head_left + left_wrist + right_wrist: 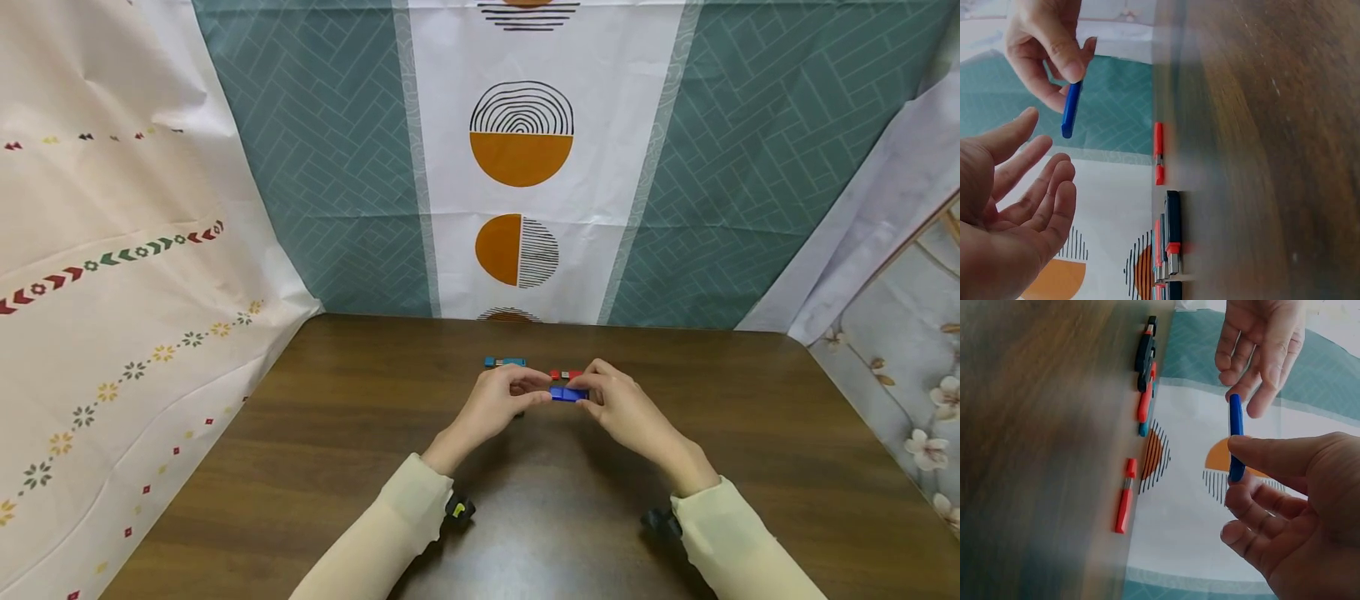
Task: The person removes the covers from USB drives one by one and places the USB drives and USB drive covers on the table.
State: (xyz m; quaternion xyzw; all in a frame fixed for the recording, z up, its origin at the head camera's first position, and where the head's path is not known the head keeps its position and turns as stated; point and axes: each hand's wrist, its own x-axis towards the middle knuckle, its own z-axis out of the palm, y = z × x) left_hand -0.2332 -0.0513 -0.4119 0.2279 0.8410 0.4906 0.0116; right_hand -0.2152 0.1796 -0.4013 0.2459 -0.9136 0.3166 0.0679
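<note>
A blue USB flash drive with its cap on is held above the table. My right hand pinches its right part between thumb and fingers, clearest in the right wrist view, where the blue drive stands upright in the picture. My left hand is at the drive's other end, thumb and fingers spread and fairly straight. In the left wrist view a gap shows between the left hand and the blue drive; its fingers are not closed round it.
Behind the hands on the brown table lie a red flash drive, its cap apart from its body, and a teal one. Black drives and another red one lie alongside. A patterned curtain hangs behind the table.
</note>
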